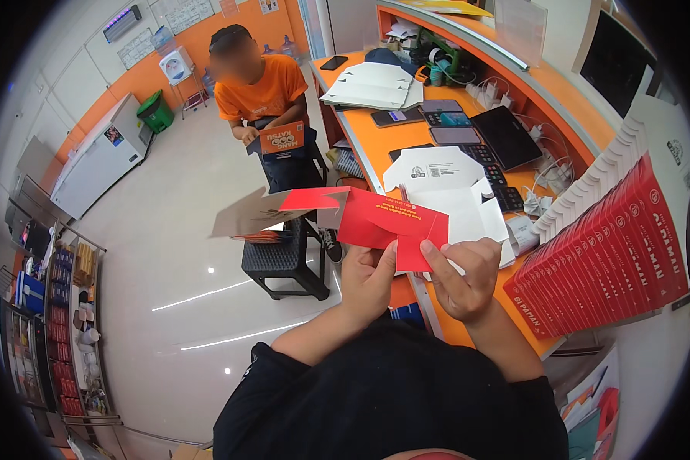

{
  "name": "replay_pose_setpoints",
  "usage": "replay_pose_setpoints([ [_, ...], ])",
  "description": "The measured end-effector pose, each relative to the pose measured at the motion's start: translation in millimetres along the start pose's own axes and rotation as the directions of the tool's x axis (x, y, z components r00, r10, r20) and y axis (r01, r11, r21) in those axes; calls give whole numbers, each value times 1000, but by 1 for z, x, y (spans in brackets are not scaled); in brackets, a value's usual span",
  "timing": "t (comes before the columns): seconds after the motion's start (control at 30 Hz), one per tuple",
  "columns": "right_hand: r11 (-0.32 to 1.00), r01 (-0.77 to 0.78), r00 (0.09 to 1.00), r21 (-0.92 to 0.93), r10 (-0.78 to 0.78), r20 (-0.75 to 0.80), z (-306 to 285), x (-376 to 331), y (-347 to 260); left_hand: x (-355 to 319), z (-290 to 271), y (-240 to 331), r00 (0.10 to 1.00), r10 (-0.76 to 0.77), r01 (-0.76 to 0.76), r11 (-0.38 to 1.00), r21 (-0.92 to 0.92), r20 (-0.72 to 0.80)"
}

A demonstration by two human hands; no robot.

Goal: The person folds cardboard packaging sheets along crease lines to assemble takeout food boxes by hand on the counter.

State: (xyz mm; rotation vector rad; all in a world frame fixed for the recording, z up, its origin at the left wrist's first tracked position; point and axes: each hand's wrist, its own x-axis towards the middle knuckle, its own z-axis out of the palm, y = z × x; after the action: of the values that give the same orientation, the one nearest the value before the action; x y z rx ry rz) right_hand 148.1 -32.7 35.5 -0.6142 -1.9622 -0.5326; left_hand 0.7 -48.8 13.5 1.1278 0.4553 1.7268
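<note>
In front of me I hold a red cardboard box blank (372,218), partly folded, with its panels stretching out to the left. My left hand (366,282) grips its near edge, thumb on top. The fingers of my right hand (468,277) pinch a small red flap near the blank's right end. Just beyond my right hand, flat white box blanks (456,188) lie on the orange counter (368,146). To the right stands a tall, tightly nested row of red and white boxes (602,257).
Several phones (456,136), a dark tablet (506,136) and tangled white cables (540,172) lie along the counter. More white blanks (372,86) are stacked at its far end. A person in an orange shirt (262,92) holds an orange and dark box (282,139). A black stool (272,259) stands left of me.
</note>
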Motion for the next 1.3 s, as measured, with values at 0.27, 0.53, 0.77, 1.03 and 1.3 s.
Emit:
replay_pose_setpoints([
  [0.27,997,-74,996,5,73,50,2,0,-2,-5,-3,-8,997,-63,55,990,133,53],
  [0.53,946,-210,948,245,136,288,2,-9,0,3,-17,-7,978,-123,-7,784,620,167],
  [0.77,719,-579,814,384,479,329,-17,-43,32,10,-18,-1,680,-572,-287,370,884,460],
  [1.03,499,-787,615,362,686,389,-8,-100,33,3,-17,-29,705,-592,-422,94,902,392],
  [1.3,304,-826,489,474,805,337,8,-113,35,1,-16,-37,754,-539,-383,102,918,374],
])
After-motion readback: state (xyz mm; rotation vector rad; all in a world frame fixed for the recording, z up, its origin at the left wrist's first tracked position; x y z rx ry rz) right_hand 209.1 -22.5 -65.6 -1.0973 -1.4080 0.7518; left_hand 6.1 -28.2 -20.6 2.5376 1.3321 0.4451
